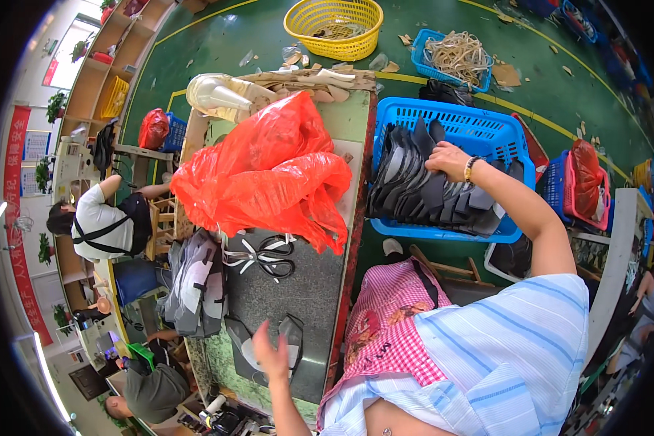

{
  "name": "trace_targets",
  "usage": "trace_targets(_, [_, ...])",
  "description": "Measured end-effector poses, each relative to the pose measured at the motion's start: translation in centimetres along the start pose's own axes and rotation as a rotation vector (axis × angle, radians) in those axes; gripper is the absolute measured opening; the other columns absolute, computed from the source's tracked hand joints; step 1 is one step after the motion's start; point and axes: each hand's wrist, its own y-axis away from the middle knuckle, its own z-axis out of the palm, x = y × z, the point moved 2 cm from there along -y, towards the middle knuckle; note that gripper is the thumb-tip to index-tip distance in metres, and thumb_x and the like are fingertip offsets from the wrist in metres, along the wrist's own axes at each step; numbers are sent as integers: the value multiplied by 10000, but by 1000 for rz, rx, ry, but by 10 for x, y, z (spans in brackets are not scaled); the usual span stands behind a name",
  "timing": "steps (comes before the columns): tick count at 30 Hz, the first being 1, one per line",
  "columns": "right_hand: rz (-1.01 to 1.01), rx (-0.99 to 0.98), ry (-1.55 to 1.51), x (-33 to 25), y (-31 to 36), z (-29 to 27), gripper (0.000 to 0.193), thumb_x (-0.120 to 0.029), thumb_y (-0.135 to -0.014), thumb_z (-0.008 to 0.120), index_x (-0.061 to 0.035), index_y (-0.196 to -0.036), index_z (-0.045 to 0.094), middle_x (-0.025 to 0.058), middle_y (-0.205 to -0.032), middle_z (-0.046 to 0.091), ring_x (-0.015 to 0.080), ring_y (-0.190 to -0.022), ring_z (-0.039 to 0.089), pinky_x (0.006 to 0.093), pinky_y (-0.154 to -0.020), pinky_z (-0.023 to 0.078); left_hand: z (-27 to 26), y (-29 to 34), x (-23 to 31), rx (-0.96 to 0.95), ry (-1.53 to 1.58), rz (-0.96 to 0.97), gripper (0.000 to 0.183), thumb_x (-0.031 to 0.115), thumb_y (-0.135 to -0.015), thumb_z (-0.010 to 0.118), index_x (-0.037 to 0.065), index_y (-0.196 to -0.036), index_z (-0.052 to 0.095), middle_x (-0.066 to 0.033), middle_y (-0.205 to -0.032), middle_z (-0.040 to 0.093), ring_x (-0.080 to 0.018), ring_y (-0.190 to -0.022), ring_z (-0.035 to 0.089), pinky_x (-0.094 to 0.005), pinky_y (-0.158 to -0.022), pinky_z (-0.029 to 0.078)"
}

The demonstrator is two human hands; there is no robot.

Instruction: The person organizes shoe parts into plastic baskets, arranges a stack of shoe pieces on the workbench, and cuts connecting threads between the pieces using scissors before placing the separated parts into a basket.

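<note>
Curling the right hand (449,161) nearly closed over the top edge of a row of thin, dark-grey curved flat pieces (407,182), standing packed inside a wide blue slotted plastic basket (458,112); not showing clearly how many pieces are being pinched. Holding the left hand (271,354) loosely open, apparently gripping nothing, at the dark-and-pale-grey shaped pair (291,336) lying on the dark speckled tabletop mat (314,291); hiding any contact. Probably risking lifting two pieces together, given such tight packing, or tipping neighbours over. Possibly risking snagging the black-handled metal scissors (254,256), lying loose between the left hand and the crumpled translucent red plastic bag (258,174).
</note>
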Motion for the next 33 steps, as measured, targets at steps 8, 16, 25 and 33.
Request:
trace_targets(8, [-130, -126, -93, -122, 10, -93, 274, -181, -600, 713, -53, -767, 539, 129, -773, 630, 315, -839, 604, 411, -715, 464, 66, -121, 278, -208, 351, 708, 883, 249, -607, 822, 18, -1333, 375, -195, -1270, 497, -320, -1180, 483, -373, -980, 379])
trace_targets(16, [1264, -14, -740, 48, 170, 59, 599, -496, -835, 490, 86, -920, 605, 190, -746, 666, 296, -656, 665, 371, -613, 537, 102, -86, 237, -870, 620, 288, 391, 100, -734, 717, 5, -1099, 611, -112, -903, 682, -110, -840, 628, -262, -764, 490])
trace_targets(25, [1770, 555, -1479, 27, 159, 182, 574, -378, -717, 740, 47, -1057, 558, 198, -881, 644, 349, -712, 649, 383, -541, 545, 79, -46, 172, -845, 814, -136, 384, 62, -731, 742, -32, -1078, 608, -60, -942, 663, -101, -834, 608, -238, -774, 489])
trace_targets(33, [781, 1301, -2252, 78, 193, 44, 79, -160, -803, 615, -125, -750, 568, -9, -619, 579, 94, -521, 564, 228, -447, 465, 48, -23, 146, -745, 926, -168, 380, 45, -721, 746, -28, -1071, 617, -66, -938, 665, -113, -848, 610, -245, -781, 487])
